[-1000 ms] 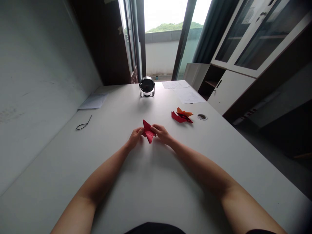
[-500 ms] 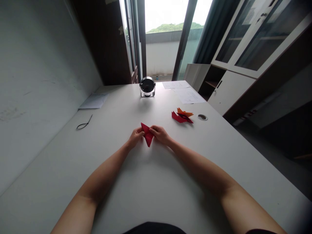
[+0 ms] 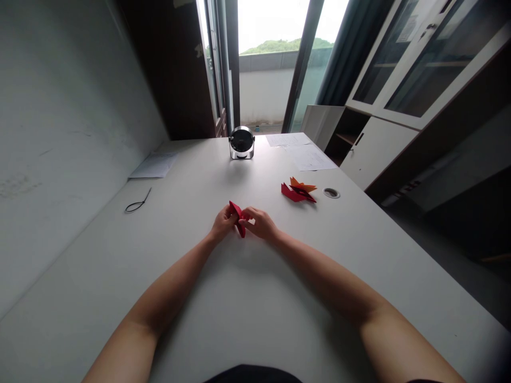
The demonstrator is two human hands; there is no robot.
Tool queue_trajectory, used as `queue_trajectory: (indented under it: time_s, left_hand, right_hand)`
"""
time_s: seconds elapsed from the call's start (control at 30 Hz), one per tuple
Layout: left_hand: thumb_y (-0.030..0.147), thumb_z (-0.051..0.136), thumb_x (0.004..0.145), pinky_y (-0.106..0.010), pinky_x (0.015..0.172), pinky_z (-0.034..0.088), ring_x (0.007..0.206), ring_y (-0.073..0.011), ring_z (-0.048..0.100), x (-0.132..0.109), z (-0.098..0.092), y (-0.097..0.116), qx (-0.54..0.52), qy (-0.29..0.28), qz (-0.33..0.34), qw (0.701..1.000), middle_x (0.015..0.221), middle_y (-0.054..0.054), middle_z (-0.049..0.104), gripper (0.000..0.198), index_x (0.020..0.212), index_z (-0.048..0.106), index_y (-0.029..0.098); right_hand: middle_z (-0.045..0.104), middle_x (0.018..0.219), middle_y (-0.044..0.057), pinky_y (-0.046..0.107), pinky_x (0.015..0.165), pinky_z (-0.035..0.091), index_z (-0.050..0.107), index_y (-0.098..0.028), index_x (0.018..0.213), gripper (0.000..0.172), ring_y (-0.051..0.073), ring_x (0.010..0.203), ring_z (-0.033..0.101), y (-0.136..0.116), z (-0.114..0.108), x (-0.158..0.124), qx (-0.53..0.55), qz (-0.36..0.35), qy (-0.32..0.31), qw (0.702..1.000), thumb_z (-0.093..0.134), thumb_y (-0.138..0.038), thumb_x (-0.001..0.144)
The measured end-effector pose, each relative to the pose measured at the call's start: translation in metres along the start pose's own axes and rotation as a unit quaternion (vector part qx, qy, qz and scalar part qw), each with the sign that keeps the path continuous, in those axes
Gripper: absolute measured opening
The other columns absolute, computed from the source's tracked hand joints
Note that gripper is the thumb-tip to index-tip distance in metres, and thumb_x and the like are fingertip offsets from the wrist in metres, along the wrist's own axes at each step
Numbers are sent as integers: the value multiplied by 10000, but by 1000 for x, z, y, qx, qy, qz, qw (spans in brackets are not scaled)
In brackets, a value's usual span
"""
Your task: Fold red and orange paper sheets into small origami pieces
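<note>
A piece of folded red paper [image 3: 236, 208] is held between my hands above the middle of the white table [image 3: 255, 308]. My left hand [image 3: 222, 222] grips its left side, with thumb and fingers closed on it. From the right, my right hand [image 3: 259, 222] pinches the paper's other side between thumb and forefinger. The paper stands nearly edge-on and looks narrow, its long points up and down. My fingers hide part of its folds. Beyond my right hand lie a red folded paper piece [image 3: 293, 193] and an orange one [image 3: 303, 185], overlapping.
A round black-and-silver device on a stand [image 3: 241, 142] is at the far edge. Paper sheets lie at back right [image 3: 309, 157] and back left [image 3: 154, 165]. A black cable tie loop [image 3: 136, 206] lies left; a round cable hole [image 3: 331, 192] is at right.
The red paper has turned from showing a broad diamond face to a narrow, nearly edge-on view. My right fingers have shifted inward and changed their grip on it; my left hand stays nearly in place.
</note>
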State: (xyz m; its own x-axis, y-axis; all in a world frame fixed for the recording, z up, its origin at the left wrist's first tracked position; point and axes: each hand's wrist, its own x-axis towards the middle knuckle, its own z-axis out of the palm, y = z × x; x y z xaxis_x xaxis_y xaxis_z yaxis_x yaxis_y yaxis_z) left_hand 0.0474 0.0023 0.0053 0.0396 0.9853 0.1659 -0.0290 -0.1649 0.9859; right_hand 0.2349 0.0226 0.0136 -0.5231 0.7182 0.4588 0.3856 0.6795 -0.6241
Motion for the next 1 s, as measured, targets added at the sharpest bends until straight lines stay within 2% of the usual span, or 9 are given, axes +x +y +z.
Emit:
queue_trajectory:
  time_s: [0.2, 0.33, 0.5, 0.6, 0.7, 0.83, 0.93, 1.0]
  left_hand:
    - [490, 692, 854, -238, 691, 476, 735, -137, 631, 0, -4, -1, 39, -43, 15, 998, 838, -53, 692, 358, 916, 635, 142]
    - [448, 693, 845, -235, 675, 455, 724, -140, 616, -2, -3, -1, 95, -41, 22, 994, 809, -36, 688, 312, 897, 639, 145]
    - [344, 626, 849, -220, 591, 385, 626, -119, 548, -8, 2, 3, 204, 11, 33, 978, 684, 20, 616, 179, 796, 591, 177]
    - [331, 611, 838, -218, 566, 354, 594, -117, 528, -10, 4, 6, 249, 51, 27, 967, 654, 30, 605, 173, 759, 550, 190]
    - [390, 629, 837, -221, 552, 336, 565, -117, 501, -10, 3, 9, 290, 78, 16, 954, 620, 37, 587, 222, 760, 545, 199]
    - [382, 638, 840, -220, 568, 383, 609, -128, 560, -10, 3, 10, 271, 80, 3, 959, 720, 16, 670, 180, 886, 601, 212]
    - [322, 626, 843, -217, 578, 429, 643, -128, 608, -9, 3, 7, 210, 66, 2, 976, 878, -15, 735, 278, 1103, 626, 224]
    - [314, 592, 866, -217, 562, 441, 597, -119, 592, -8, 3, 5, 181, 54, -3, 982, 876, -19, 740, 393, 1247, 610, 223]
  right_hand:
    - [724, 895, 9, 258, 713, 467, 629, -233, 982, 147, 146, 747, 630, 0, 0, 1, 16, 38, -22, 999, 644, -275, 842]
    - [717, 819, -6, 249, 667, 420, 628, -239, 959, 153, 139, 664, 592, 1, 1, 0, -45, 81, 8, 996, 567, -198, 825]
    - [616, 631, -33, 237, 575, 325, 614, -235, 885, 79, 128, 538, 479, 3, 1, 0, -91, 110, 43, 989, 554, -267, 846]
    - [624, 655, -31, 229, 577, 325, 606, -231, 897, 84, 123, 542, 484, 3, 1, 0, -85, 94, 61, 990, 542, -242, 844]
    - [671, 732, -7, 229, 612, 357, 607, -222, 921, 99, 128, 590, 537, 1, 2, -2, -80, 59, 70, 993, 531, -231, 858]
    - [697, 784, 17, 237, 655, 395, 616, -219, 941, 112, 141, 643, 577, 0, 5, -3, -67, 17, 59, 996, 528, -238, 875]
    - [681, 752, 3, 236, 650, 415, 613, -225, 924, 106, 137, 633, 577, 4, 6, -2, -13, 55, 76, 995, 527, -243, 866]
    - [656, 708, -14, 234, 625, 421, 601, -226, 905, 93, 133, 613, 570, 9, 7, 1, 43, 95, 96, 990, 527, -250, 853]
